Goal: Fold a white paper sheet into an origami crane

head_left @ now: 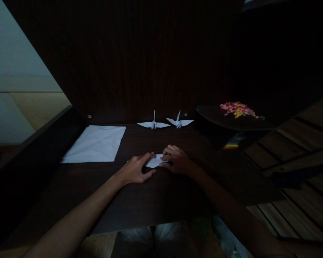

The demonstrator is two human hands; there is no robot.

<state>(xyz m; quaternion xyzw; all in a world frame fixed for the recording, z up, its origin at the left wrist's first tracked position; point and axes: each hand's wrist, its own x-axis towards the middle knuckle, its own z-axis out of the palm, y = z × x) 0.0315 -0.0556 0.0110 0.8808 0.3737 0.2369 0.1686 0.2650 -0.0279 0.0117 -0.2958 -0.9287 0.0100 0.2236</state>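
A small folded piece of white paper (154, 162) lies on the dark tabletop between my hands, with its ends partly hidden beneath them. My left hand (137, 169) rests on the paper's left part, fingertips touching it and thumb stretched apart below. On the right end, my right hand (177, 160) has its fingers bent over the paper and the thumb close under them, holding it. Behind, two folded white paper cranes, a left one (154, 124) and a right one (179, 123), stand with wings spread against the back panel.
A creased white paper sheet (97, 144) lies flat at the left, near the raised side board (40, 143). On a rounded shelf (212, 114) at the right sits a pile of small pink, red and yellow pieces (237, 109). Wooden slats (298, 143) stand farther right.
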